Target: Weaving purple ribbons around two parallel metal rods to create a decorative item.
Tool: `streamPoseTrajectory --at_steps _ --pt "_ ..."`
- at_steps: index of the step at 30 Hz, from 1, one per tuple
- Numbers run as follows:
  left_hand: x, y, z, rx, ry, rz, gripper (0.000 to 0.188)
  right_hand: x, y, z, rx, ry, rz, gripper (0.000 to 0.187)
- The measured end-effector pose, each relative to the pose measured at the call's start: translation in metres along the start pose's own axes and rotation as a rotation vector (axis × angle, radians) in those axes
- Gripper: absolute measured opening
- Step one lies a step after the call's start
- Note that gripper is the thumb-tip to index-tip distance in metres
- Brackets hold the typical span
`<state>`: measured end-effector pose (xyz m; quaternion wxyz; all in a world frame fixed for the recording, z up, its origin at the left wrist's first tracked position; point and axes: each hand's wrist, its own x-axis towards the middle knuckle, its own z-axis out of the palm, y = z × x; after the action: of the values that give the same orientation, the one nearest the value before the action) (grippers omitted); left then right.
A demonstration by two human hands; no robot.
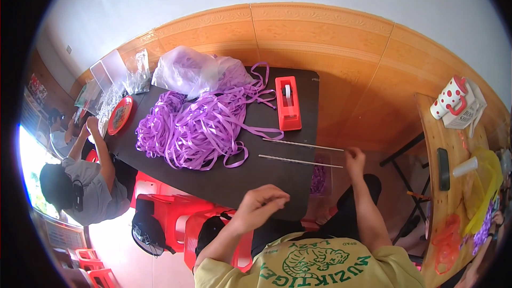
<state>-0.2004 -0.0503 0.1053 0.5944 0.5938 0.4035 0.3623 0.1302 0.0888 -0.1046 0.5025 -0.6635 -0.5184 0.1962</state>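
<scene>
Two thin pale rods (303,144) lie side by side on the dark table, their right ends reaching past its edge. My right hand (355,164) is closed beside those ends, its fingertips by the upper rod; what they pinch is too small to make out. At the table's near edge, my left hand (261,206) is closed, thumb and fingers pressed together; anything between them is hidden. A large tangled heap of purple ribbon (194,128) covers the middle of the table, with loose ends trailing toward the rods. Right of the heap stands a red tape dispenser (288,117).
Behind the ribbon sits a clear plastic bag (186,72). A red plate (121,114) lies at the left, near a person in grey (96,181). Red stools (176,208) stand below the table (213,181). A wooden table (434,202) at right holds a dotted cup (449,97).
</scene>
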Motion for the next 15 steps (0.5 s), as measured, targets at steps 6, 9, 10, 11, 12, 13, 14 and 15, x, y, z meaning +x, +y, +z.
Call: streamPoseTrajectory --at_steps 6,9,10,11,12,13,14,15 --pt "0.000 0.004 -0.033 0.125 0.211 0.079 0.012 -0.007 -0.168 -0.069 0.352 -0.055 -0.286 0.008" --pt "0.013 0.013 -0.042 0.732 0.456 0.258 0.016 -0.033 -0.219 -0.077 0.302 -0.153 -0.394 0.008" --pt "0.018 0.005 -0.046 1.006 0.581 0.354 0.017 -0.042 -0.230 -0.075 0.315 -0.230 -0.421 0.009" --pt "0.019 0.002 -0.045 1.007 0.593 0.342 0.017 -0.052 -0.238 -0.070 0.278 -0.265 -0.472 0.009" --pt "0.022 0.001 -0.043 1.130 0.697 0.264 0.016 -0.061 -0.242 -0.066 0.282 -0.332 -0.477 0.010" --pt "0.024 -0.002 -0.043 1.252 0.799 0.183 0.015 -0.069 -0.246 -0.061 0.285 -0.397 -0.482 0.010" --pt "0.027 -0.009 -0.046 1.272 0.752 0.145 0.011 -0.072 -0.246 -0.053 0.302 -0.428 -0.527 0.011" --pt "0.028 -0.012 -0.048 1.271 0.753 0.142 0.011 -0.075 -0.245 -0.046 0.316 -0.454 -0.570 0.012"
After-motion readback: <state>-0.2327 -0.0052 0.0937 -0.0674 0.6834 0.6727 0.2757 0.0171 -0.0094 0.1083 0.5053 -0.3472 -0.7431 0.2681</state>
